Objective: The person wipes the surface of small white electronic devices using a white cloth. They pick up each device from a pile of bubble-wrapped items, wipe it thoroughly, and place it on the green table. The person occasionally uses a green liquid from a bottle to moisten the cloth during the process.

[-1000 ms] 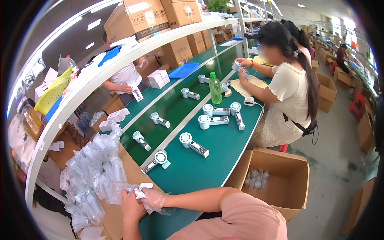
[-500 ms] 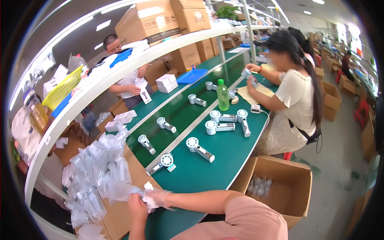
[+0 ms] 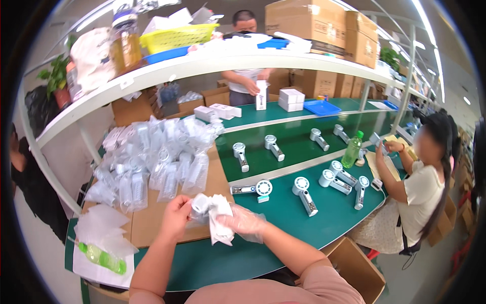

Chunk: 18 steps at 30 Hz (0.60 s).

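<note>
My left hand (image 3: 177,217), bare, is closed on the edge of a pale grey-blue handheld fan (image 3: 200,203); its round end shows and the rest is hidden. In a clear plastic glove, my right hand (image 3: 242,223) grips a crumpled white cloth (image 3: 221,223) pressed against the fan. Just beyond, a similar fan (image 3: 263,188) lies on the green table with a small teal-and-white piece by it. Another fan (image 3: 305,196) lies to its right. Left of my hands, a heap of bagged fans (image 3: 169,169) in clear plastic covers a cardboard sheet (image 3: 215,175).
A green conveyor belt (image 3: 298,144) carries several fans. A green bottle (image 3: 353,150) stands beyond the fans at right; another bottle (image 3: 104,258) lies near left. A shelf (image 3: 202,66) spans above. One co-worker (image 3: 245,81) handles a white box; another (image 3: 425,172) sits at right.
The view has swung left, so the bagged heap now sits more centrally. Both hands have come up from the near edge, and the fan's round end now shows between them.
</note>
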Each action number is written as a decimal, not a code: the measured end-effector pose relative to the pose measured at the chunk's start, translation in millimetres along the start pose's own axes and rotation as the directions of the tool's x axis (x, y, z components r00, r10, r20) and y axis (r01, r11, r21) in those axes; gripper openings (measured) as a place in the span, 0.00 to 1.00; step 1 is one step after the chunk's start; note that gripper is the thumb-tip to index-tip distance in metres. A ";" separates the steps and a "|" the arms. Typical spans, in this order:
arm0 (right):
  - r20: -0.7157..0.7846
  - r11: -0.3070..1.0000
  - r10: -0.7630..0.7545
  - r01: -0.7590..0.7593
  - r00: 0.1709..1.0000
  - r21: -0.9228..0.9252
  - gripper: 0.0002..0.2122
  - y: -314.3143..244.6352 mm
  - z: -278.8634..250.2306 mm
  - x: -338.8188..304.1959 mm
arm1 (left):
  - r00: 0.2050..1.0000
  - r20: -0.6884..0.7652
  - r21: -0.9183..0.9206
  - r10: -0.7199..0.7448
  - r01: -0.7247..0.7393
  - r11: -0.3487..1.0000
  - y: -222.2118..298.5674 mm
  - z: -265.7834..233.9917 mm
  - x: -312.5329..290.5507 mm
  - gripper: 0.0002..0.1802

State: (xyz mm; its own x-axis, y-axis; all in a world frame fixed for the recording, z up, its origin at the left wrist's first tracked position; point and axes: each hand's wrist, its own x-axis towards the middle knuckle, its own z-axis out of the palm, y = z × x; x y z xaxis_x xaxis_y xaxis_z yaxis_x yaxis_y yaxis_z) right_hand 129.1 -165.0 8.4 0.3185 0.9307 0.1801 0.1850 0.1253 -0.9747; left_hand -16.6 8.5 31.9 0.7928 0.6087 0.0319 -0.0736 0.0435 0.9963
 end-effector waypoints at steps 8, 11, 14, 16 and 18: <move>0.238 0.658 -0.128 0.261 0.963 -0.706 0.12 -52.7 9.7 5.1 | 0.981 0.031 -0.062 -0.192 0.194 0.979 24.8 -11.3 -18.9 0.06; 0.191 0.660 -0.252 0.313 0.949 -0.683 0.10 -55.5 18.0 3.0 | 0.989 0.141 0.095 -0.052 0.038 0.995 44.0 -27.9 -24.7 0.05; 0.331 0.615 -0.170 0.362 0.928 -0.701 0.12 -50.8 18.1 3.2 | 0.981 0.184 0.300 -0.063 0.005 0.954 55.8 -26.6 -22.2 0.04; 0.258 0.709 -0.285 0.384 0.923 -0.592 0.12 -58.6 9.2 10.0 | 0.984 0.168 0.212 -0.059 0.023 0.977 62.4 -26.3 -26.8 0.05; 0.225 0.753 -0.369 0.432 0.902 -0.496 0.13 -73.2 11.7 6.3 | 0.979 0.196 0.164 -0.053 0.020 0.986 63.5 -23.5 -23.6 0.06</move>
State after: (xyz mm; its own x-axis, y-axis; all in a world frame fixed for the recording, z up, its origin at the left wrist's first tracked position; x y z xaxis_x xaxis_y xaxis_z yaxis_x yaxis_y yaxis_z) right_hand 106.7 -164.3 79.4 0.0099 0.8704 0.4923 0.7381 0.3258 -0.5909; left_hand -54.2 15.5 92.6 0.8990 0.4379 -0.0060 0.0429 -0.0745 0.9963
